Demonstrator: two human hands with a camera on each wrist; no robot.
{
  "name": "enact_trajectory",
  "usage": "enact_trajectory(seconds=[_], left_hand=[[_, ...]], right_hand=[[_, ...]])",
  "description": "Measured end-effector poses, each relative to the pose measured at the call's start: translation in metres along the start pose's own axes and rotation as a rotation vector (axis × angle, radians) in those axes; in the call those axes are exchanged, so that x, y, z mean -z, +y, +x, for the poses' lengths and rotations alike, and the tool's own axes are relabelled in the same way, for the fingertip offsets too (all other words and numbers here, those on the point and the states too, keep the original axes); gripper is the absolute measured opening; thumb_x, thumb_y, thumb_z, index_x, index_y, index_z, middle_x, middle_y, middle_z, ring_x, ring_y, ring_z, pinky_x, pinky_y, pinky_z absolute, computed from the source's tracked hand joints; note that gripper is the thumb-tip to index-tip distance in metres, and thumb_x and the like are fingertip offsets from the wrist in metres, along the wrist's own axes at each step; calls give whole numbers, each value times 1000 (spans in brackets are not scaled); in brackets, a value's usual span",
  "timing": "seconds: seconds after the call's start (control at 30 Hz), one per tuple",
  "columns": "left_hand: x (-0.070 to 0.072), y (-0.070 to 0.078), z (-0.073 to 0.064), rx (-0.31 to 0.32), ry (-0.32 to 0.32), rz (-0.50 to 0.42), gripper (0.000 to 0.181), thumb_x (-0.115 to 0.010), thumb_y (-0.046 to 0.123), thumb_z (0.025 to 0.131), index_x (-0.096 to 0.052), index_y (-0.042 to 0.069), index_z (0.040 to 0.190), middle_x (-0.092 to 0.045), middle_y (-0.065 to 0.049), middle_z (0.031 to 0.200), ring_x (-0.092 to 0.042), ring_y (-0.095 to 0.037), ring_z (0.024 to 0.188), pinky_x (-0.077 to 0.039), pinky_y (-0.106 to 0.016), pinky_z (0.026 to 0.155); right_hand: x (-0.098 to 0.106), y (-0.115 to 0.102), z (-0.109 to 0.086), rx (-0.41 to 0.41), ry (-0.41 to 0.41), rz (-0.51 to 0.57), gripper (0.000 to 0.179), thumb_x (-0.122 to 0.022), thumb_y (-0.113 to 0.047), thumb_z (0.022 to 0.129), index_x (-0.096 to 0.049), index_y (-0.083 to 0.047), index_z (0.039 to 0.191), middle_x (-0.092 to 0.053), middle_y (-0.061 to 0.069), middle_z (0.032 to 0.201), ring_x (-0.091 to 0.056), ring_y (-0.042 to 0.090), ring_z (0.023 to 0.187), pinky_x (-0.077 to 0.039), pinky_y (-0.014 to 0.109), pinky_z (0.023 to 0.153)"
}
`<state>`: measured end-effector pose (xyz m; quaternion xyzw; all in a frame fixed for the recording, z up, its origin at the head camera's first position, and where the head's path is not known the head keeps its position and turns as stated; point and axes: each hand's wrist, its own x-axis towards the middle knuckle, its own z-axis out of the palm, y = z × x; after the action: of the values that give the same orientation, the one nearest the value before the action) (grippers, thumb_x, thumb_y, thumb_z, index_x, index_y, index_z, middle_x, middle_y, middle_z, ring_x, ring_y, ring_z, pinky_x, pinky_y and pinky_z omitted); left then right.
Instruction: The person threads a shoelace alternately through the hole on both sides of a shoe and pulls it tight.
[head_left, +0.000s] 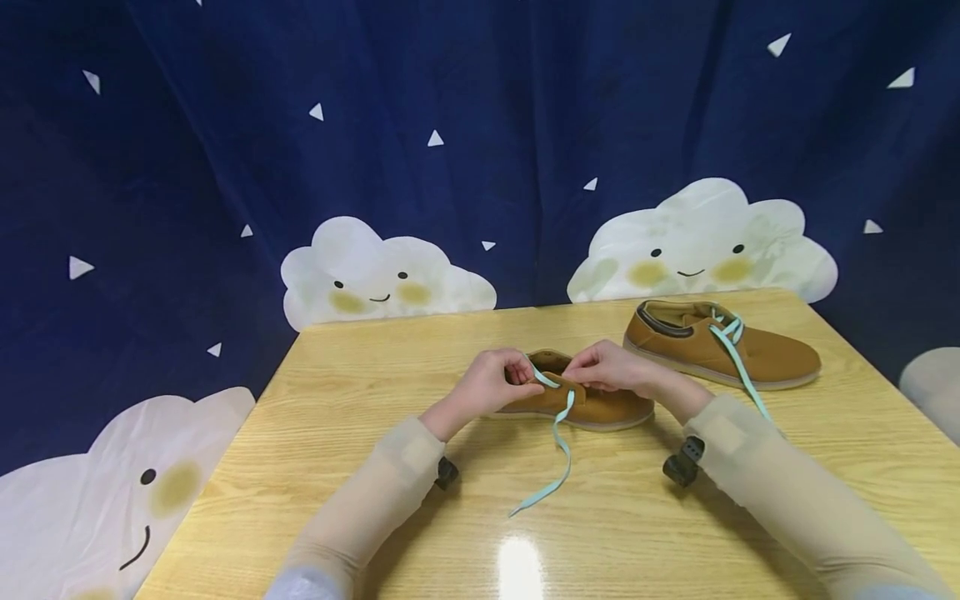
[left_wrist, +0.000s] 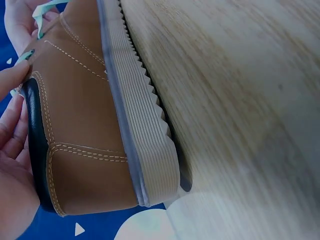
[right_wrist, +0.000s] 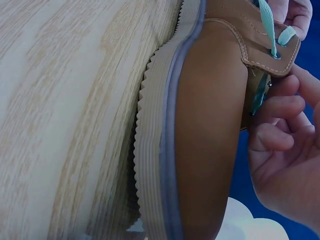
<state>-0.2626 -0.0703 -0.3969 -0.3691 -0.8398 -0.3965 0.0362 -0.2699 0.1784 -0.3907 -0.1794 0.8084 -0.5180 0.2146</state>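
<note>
A brown lace-up shoe [head_left: 615, 408] stands on the table with its toe pointing right. A light teal shoelace [head_left: 562, 442] runs through its eyelets, one loose end trailing towards the table's front. My left hand [head_left: 491, 385] is over the shoe's opening and pinches the lace between thumb and fingers. Opposite it, my right hand [head_left: 609, 367] grips the edge of the eyelet flap [right_wrist: 272, 57], fingers curled beside the tongue. Teal lace [right_wrist: 260, 95] also shows under the flap. The left wrist view shows the shoe's heel side and dark collar [left_wrist: 37, 140].
A second brown shoe [head_left: 765, 354], laced in the same teal, stands at the back right, its loose lace end hanging near my right forearm. Behind the wooden table [head_left: 360, 367] hangs a dark blue curtain [head_left: 450, 67] with white clouds and triangles.
</note>
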Motion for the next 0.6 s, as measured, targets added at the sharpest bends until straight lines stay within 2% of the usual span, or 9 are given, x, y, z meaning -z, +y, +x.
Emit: enact_trajectory(seconds=[0.2,0.37,0.5,0.6], left_hand=[[-1,0,-1,-6,8,-2,14,-81,14,81,-68,11,79,-62,7,72,-56,-5,63,-48,-21,60],[-2,-1,-1,0,8,-15,14,-81,14,81,-68,11,78,-61,7,71,-55,-5,61,-47,-21,57],[-2,0,-2,6,6,-17,13,-81,14,81,-68,11,77,-61,7,71,-54,-5,60,-46,-20,56],[-2,0,-2,7,5,-22,13,-81,13,81,-68,11,77,-62,7,71,-54,-6,59,-45,-20,56]], right_hand=[[-1,-2,0,9,15,-20,19,-65,-16,94,-72,1,93,-44,-4,54,-30,5,43,-24,19,44],[-2,-2,-1,49,42,-59,18,-65,-14,94,-72,2,92,-46,-5,55,-36,6,47,-30,20,48],[-1,-2,-2,84,100,-130,17,-67,-14,92,-73,2,91,-47,-5,57,-40,8,50,-34,22,51],[0,-3,-3,102,173,-204,17,-67,-14,92,-73,1,91,-50,-4,60,-42,9,51,-36,24,50]])
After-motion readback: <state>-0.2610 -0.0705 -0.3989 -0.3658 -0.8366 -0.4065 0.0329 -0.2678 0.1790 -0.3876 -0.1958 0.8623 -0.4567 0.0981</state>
